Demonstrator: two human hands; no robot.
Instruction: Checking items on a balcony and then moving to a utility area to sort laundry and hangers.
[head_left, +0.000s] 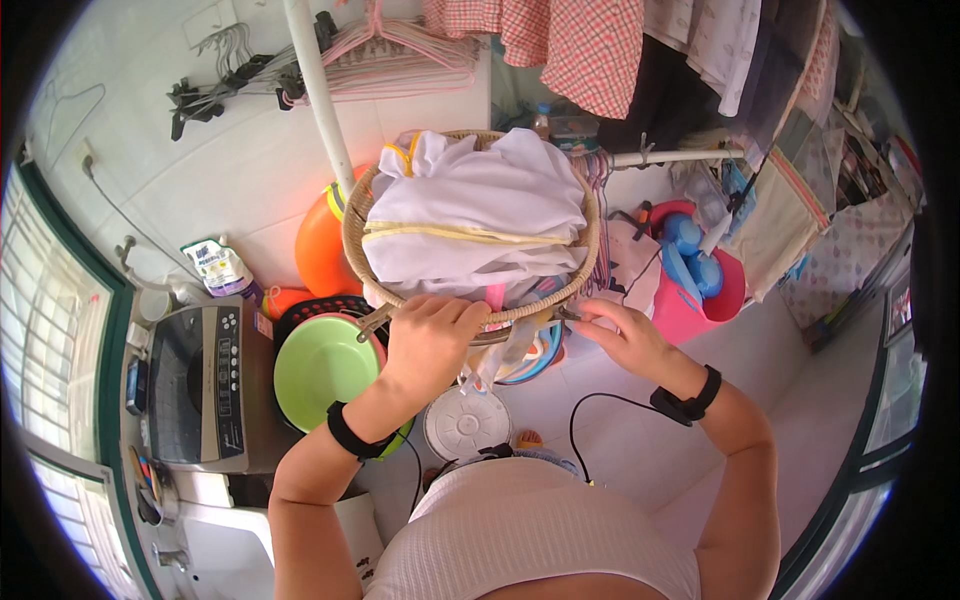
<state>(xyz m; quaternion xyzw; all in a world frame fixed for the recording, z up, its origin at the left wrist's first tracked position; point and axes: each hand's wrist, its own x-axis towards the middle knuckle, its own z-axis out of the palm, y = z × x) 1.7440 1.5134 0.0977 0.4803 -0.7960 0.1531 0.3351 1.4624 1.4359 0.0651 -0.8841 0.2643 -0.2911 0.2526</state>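
Observation:
A round wicker basket (590, 262) is in front of me, heaped with white cloth (480, 202) that has a yellow-edged seam or zip. My left hand (435, 337) is curled over the near rim, with its fingers on the cloth side. Below the rim runs a curved brown handle (371, 322), whose left end shows beside that hand. At the right of the near rim, the thumb and fingertips of my right hand (626, 337) pinch a small dark end piece (568, 313). Strips of translucent plastic (504, 352) hang under the basket.
On the left are a top-loading washing machine (202, 382), a green basin (330, 367) and a detergent pouch (221, 270). A lidded white bucket (467, 424) stands below. A pink tub (694, 307) is at right. Hangers (397, 60) and checked clothes (592, 56) hang beyond.

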